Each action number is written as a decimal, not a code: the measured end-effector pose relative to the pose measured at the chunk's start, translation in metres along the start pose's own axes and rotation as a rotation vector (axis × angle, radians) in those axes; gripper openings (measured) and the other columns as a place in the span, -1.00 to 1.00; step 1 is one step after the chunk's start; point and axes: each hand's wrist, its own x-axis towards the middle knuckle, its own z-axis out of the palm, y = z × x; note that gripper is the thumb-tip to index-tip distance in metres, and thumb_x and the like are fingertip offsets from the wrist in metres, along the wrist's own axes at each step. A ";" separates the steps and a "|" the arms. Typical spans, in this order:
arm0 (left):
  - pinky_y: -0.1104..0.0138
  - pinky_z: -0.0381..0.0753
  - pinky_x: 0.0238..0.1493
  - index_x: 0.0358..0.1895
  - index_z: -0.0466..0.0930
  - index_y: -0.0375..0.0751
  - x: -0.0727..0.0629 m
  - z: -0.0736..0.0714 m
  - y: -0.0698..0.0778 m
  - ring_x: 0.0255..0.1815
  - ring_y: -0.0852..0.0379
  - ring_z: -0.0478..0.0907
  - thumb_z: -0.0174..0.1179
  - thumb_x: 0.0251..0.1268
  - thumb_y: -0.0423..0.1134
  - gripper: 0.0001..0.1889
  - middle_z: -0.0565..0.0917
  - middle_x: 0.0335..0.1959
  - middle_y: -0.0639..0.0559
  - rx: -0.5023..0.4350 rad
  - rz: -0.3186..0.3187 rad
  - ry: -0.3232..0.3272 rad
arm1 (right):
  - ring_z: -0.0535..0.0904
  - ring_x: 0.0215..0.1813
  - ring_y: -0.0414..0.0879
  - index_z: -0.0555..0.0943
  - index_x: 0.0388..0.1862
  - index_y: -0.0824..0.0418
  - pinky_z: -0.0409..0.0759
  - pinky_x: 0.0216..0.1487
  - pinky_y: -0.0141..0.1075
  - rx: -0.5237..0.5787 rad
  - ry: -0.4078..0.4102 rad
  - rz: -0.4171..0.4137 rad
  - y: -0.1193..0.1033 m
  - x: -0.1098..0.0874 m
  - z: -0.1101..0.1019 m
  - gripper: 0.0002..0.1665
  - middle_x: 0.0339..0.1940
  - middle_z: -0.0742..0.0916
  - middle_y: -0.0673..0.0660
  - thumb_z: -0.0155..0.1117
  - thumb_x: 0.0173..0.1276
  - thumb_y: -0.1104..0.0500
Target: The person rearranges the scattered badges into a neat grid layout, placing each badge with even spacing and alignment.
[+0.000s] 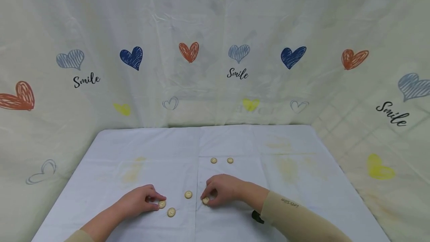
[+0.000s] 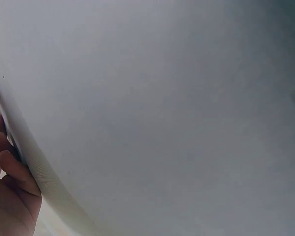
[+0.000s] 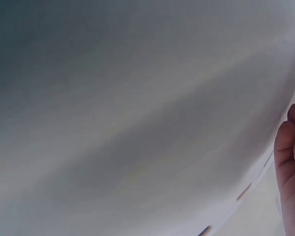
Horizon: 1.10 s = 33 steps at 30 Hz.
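Note:
In the head view my left hand (image 1: 138, 200) pinches a round tan wooden button (image 1: 162, 204) between thumb and fingers, low over the white cloth. To the right, my right hand (image 1: 226, 189) pinches another wooden button (image 1: 205, 200), partly covered by its fingertips. Between the two hands lies a flat button (image 1: 188, 194), and a further button (image 1: 171, 212) rests just right of the left fingertips. At the edge of the left wrist view part of the left hand (image 2: 14, 191) shows; the right wrist view shows part of the right hand (image 3: 291, 162). Neither wrist view shows the held buttons.
Two more buttons (image 1: 213, 160) lie side by side farther back, beyond the right hand. A white, creased, yellow-stained cloth (image 1: 161, 148) covers the table. Behind and beside it hangs a curtain (image 1: 215, 21) printed with hearts and "Smile".

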 end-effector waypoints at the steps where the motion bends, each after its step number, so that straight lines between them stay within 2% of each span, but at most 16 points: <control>1: 0.39 0.38 -0.37 -0.01 0.77 0.25 0.000 0.000 0.000 -0.42 0.35 0.35 0.40 0.18 0.03 -0.71 0.51 -0.35 0.33 -0.001 0.002 0.001 | 0.40 -0.36 -0.43 0.78 -0.05 -0.19 0.39 -0.28 -0.53 0.009 0.007 0.018 0.002 -0.001 -0.001 -0.74 -0.42 0.56 -0.30 0.45 0.26 0.00; 10: 0.39 0.39 -0.36 -0.02 0.77 0.26 -0.001 0.000 0.000 -0.41 0.37 0.36 0.40 0.17 0.05 -0.71 0.52 -0.33 0.34 0.005 0.008 0.007 | 0.43 -0.35 -0.37 0.78 -0.08 -0.23 0.44 -0.25 -0.44 0.050 0.096 0.182 0.025 -0.021 -0.013 -0.74 -0.44 0.55 -0.28 0.47 0.24 0.03; 24: 0.38 0.38 -0.36 -0.01 0.77 0.25 -0.003 0.000 0.000 -0.41 0.36 0.36 0.41 0.17 0.04 -0.71 0.51 -0.33 0.32 -0.004 0.001 0.003 | 0.46 -0.37 -0.27 0.78 -0.05 0.03 0.48 -0.29 -0.30 0.060 0.277 0.323 0.084 -0.075 -0.056 -0.75 -0.46 0.57 -0.20 0.41 0.31 0.05; 33: 0.39 0.38 -0.36 -0.01 0.77 0.26 -0.003 -0.001 0.001 -0.41 0.36 0.36 0.41 0.17 0.03 -0.71 0.51 -0.33 0.32 -0.005 -0.005 0.009 | 0.44 -0.39 -0.19 0.78 -0.01 0.06 0.44 -0.30 -0.28 0.075 0.282 0.458 0.101 -0.083 -0.069 -0.72 -0.47 0.56 -0.10 0.42 0.30 0.08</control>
